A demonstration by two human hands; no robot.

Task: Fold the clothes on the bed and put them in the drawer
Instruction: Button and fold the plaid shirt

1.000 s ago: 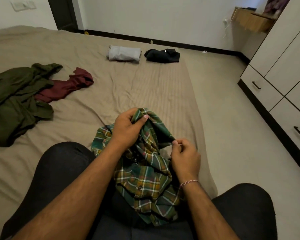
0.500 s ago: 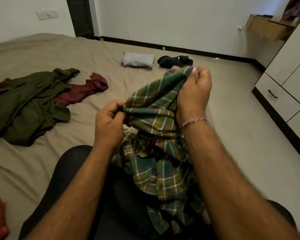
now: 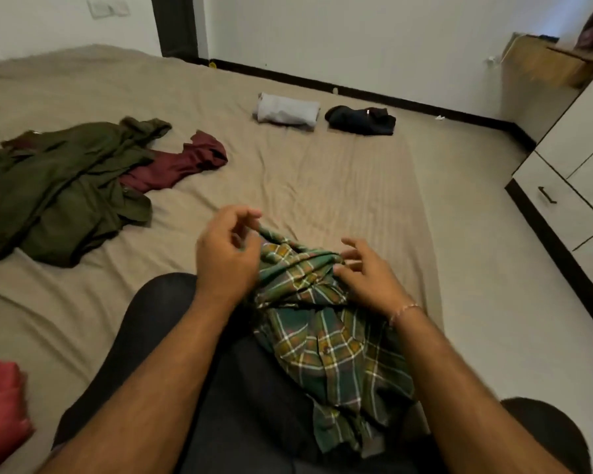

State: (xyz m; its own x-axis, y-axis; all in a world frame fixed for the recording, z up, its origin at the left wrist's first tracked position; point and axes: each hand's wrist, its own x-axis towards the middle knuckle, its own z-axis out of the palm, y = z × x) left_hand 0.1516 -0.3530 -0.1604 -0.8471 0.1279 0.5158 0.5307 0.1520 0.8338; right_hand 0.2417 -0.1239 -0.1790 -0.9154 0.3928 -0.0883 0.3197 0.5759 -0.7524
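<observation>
A crumpled green and yellow plaid shirt lies across my lap at the bed's edge. My left hand has its fingers curled at the shirt's upper left edge and pinches a raised fold there. Over the shirt's upper right part is my right hand, fingers spread, with the thumb and fingertips touching the cloth. An unfolded olive green garment and a maroon one lie on the bed to the left. At the far end sit a folded grey garment and a folded black one.
A white wardrobe with shut drawers stands on the right across a strip of floor. A red cloth lies at the bed's near left. My dark-trousered knees fill the foreground. A wooden shelf hangs at the back right.
My right hand has dropped from holding the shirt up high and now lies spread on it. The shirt has sunk back onto my lap. My left hand has shifted up to its top edge.
</observation>
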